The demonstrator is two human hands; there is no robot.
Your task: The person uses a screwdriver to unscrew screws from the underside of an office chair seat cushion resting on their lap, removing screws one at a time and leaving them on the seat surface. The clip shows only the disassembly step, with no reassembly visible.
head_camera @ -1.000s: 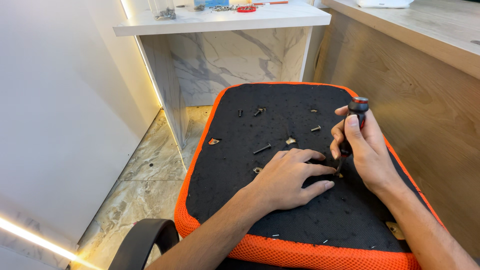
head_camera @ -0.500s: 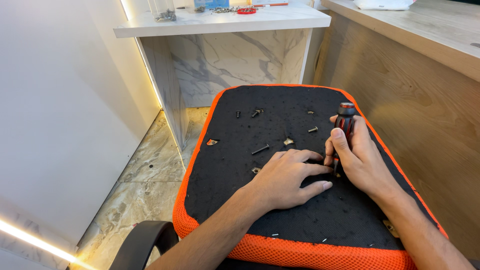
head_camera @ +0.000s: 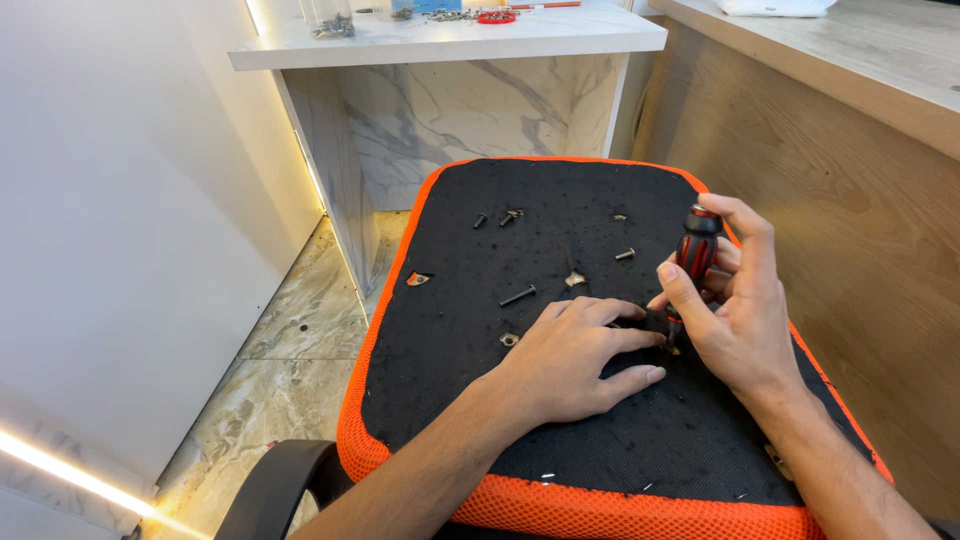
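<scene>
Item: upturned chair seat [head_camera: 470, 420], black underside with orange mesh edge, lying flat and used as the work surface.

Change noted: compared with the picture from one second ago, the right hand [head_camera: 735, 320] has lowered and drawn in toward the left hand; the screwdriver [head_camera: 697, 245], then raised clear above the seat, now stands upright with its shaft down at a point just beside the left fingertips. Judgement: the tool has gone from being carried to being set on a fastening point, so the turning of a screw looks to be in hand.

Right hand: fingers closed around the red-and-black screwdriver handle, thumb on the near side, index finger curled over the far side. Tip hidden between the two hands.

Left hand [head_camera: 575, 355]: laid flat on the black underside, fingers spread moderately, fingertips touching or steadying something small at the screwdriver's base; what exactly, cannot tell.

Loose items on the seat: dark bolt [head_camera: 517, 296] ahead of the left hand; short screw [head_camera: 625, 254]; small screws [head_camera: 510, 216] near the far edge.

Surroundings: marble-pattern tabletop [head_camera: 560, 35] beyond; wooden panel [head_camera: 850, 200] to the right.
</scene>
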